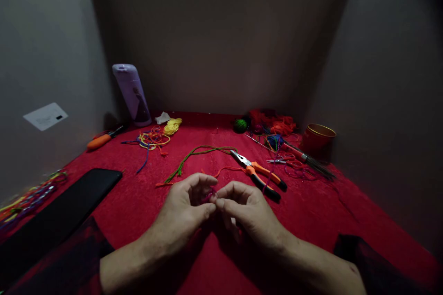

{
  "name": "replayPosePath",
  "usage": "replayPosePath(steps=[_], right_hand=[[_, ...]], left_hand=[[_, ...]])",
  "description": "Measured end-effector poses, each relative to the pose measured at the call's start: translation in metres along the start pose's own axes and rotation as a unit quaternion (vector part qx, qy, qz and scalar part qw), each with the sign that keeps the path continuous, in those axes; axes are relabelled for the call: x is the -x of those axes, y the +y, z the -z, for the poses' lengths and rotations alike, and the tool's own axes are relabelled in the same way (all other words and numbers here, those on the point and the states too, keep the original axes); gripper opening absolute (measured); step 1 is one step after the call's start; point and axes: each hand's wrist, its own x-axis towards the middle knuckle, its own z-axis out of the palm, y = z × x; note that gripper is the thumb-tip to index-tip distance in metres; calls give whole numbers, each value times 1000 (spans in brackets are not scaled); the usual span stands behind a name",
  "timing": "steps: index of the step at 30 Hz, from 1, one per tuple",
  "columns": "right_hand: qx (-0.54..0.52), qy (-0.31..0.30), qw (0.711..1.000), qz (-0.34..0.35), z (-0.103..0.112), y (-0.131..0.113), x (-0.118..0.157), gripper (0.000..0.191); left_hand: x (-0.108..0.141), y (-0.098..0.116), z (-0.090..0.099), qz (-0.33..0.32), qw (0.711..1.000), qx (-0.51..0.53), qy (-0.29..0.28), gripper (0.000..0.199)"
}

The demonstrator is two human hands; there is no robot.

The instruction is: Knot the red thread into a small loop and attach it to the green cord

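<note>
Magenta cord, held at the fingertips above a red cloth

Item: magenta cord (pixel 206 198), thin and pliable, located between the two hands at centre front. The short visible length slants from near left to far right; fingers hide the rest, so its full long axis cannot be told.

Left hand (pixel 178 207): index finger arched, thumb stretched toward the right hand, a gap between their tips with the cord inside it; whether these fingers grip it cannot be told. Right hand (pixel 252 207): thumb and index fingertips pressed together, pinching at the cord's right end, lower fingers loosely curled.

Adjacent: pliers (pixel 249 166), metal jaws, orange-and-black handles, nose pointing away and leftward. Green cord (pixel 184 159), doubled, bent in a low arch beyond the hands. Orange-red strand (pixel 228 168), wavy, reaching the pliers.

Surround: red cloth (pixel 301 239), creased; lilac bottle (pixel 126 94), smooth, tall, leaning in view; green ball of yarn (pixel 240 125), round, wound; red cup (pixel 316 143), cylindrical, gold-rimmed; black slab (pixel 69 205), flat, elongated, round-cornered, left of the left hand.
</note>
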Motion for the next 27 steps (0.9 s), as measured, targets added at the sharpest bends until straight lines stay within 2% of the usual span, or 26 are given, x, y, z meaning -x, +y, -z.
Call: replayPosePath(steps=[10,20,27], right_hand=[[34,-18,999,10,4,7,-2,21],[34,-8,999,11,3,5,-2,21],[40,-26,998,30,3,2,-1,26]], left_hand=[[0,3,3,47,999,16,20,37],[-2,-2,4,22,1000,12,2,32],[0,1,3,30,999,21,22,35]])
